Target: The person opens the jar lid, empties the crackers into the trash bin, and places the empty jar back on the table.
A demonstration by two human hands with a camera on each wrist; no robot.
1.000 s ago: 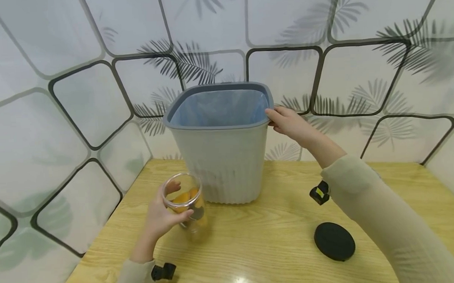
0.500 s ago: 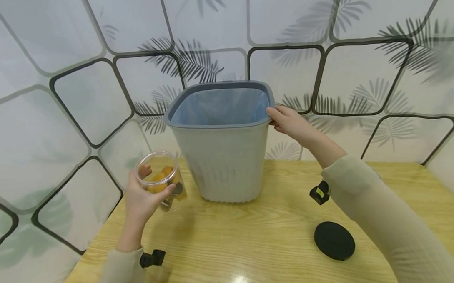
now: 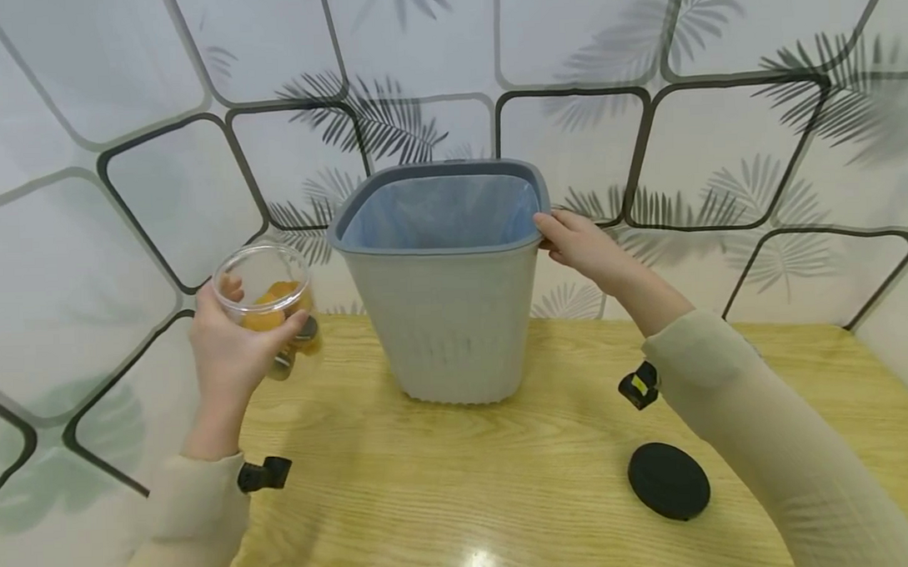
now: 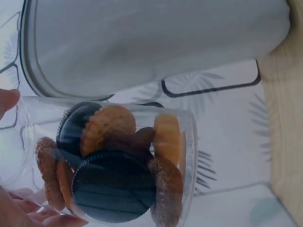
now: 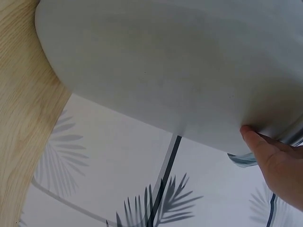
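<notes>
My left hand (image 3: 229, 348) grips a clear plastic jar (image 3: 261, 278) from its left side, thumb in front, raised above the left of the table. The jar has an open top. Through its wall in the left wrist view show dark, ridged round cookies (image 4: 113, 187), golden biscuits (image 4: 166, 135) and brown rough-surfaced cookies (image 4: 46, 165). A pale grey trash bin (image 3: 448, 325) with a blue-grey rim stands right of the jar, lined with a thin bluish bag (image 3: 436, 211). At the rim's right corner, my right hand (image 3: 584, 250) pinches the edge, thumb on top, other fingers below.
A round black lid (image 3: 668, 480) lies on the wooden table (image 3: 446, 492) at the front right. Behind and left of the table hangs a patterned wall covering (image 3: 570, 154) with leaf prints, close behind the bin.
My left hand has carried the jar of cookies left, up and away from the bin's front. My right hand stays on the bin's rim; bin and lid have not moved.
</notes>
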